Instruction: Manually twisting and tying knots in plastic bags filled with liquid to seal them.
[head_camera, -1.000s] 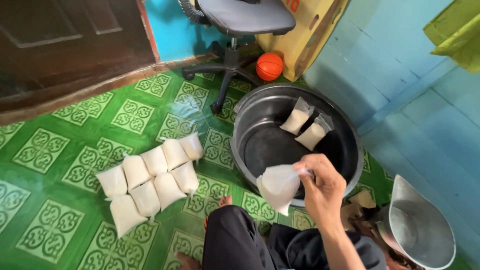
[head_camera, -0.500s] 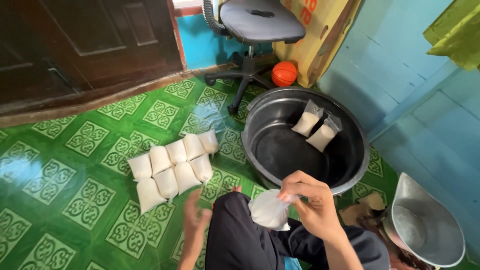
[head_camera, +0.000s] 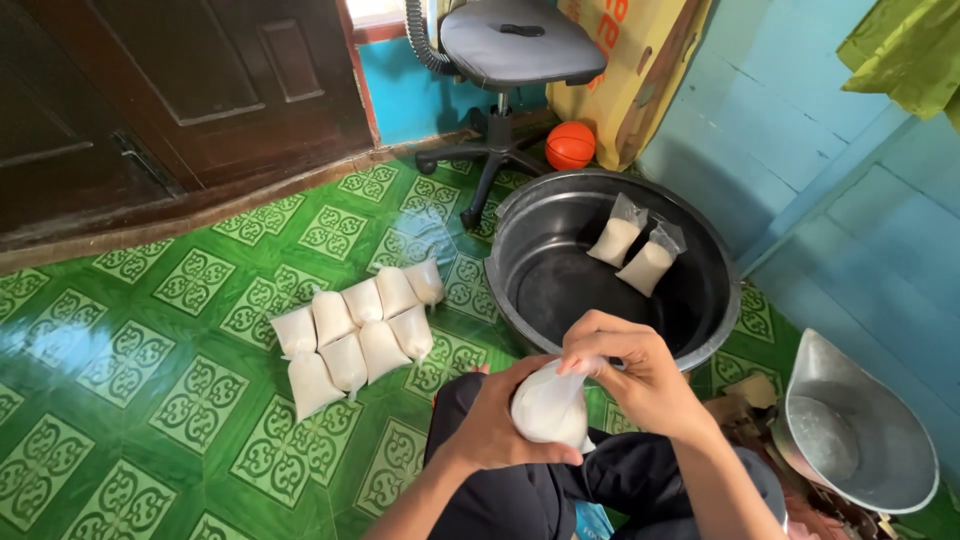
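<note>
Seated on a green patterned tile floor (head_camera: 150, 400), I hold a small clear plastic bag of white grains (head_camera: 548, 408) over my lap, in front of a wide black basin (head_camera: 720, 300). My left hand (head_camera: 495, 425) cups the bulging body of the bag from below and from the side, fingers wrapped round it. My right hand (head_camera: 630, 375) is closed over the top, fingertips pinching the gathered neck of the plastic.

As I judge it, the step in hand is closing the bag. To do it well I keep the left hand firm under the weight so the contents settle low, and I twist the neck tight just above the fill line, leaving no slack for grains to creep into the seal. Pinching too high would leave the pack loose; squeezing the body too hard could push grains up into the neck.

Inside the black basin two filled bags (head_camera: 632, 243) lean against the far wall, their tops open and flared; the rest of the basin floor is bare. On the tiles to my left nine sealed packs (head_camera: 355, 335) lie in two touching rows. At my right stands a grey metal scoop pan (head_camera: 860, 440); I cannot tell what it holds. An office chair (head_camera: 515, 50) and an orange ball (head_camera: 570, 145) sit beyond the basin.
</note>
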